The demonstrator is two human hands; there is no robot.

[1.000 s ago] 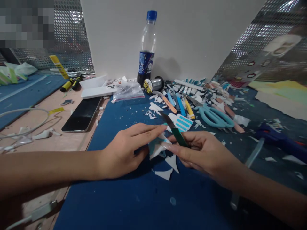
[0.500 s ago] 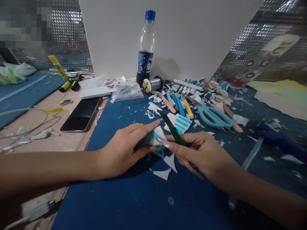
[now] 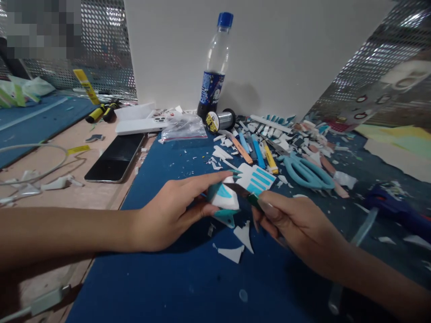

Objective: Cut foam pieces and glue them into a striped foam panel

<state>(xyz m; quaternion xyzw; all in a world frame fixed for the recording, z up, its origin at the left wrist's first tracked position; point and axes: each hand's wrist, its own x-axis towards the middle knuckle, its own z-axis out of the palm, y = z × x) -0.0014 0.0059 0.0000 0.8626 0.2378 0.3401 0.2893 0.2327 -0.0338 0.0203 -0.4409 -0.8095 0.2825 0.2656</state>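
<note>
Between the fingers and thumb of my left hand (image 3: 178, 204) is a small white and teal foam piece (image 3: 224, 196), held just above the blue mat. My right hand (image 3: 299, 224) is closed around the green handle of a craft knife (image 3: 240, 190). The blade points left and lies at the foam piece's upper right edge; whether it cuts in, I cannot tell. White foam scraps (image 3: 232, 252) lie on the mat below. Behind the knife is a flat white piece with blue stripes (image 3: 258, 179).
Light blue scissors (image 3: 308, 174), several coloured cutters (image 3: 259, 152) and many foam offcuts lie behind my hands. A wire spool (image 3: 220, 121) stands by a cola bottle (image 3: 213, 67). At right is a dark blue glue gun (image 3: 397, 206); at left, a black phone (image 3: 116, 157).
My right hand has turned the knife down from pointing up, bringing its blade to the foam piece, and moved slightly right. My left hand still holds the piece. The view has shifted a little.
</note>
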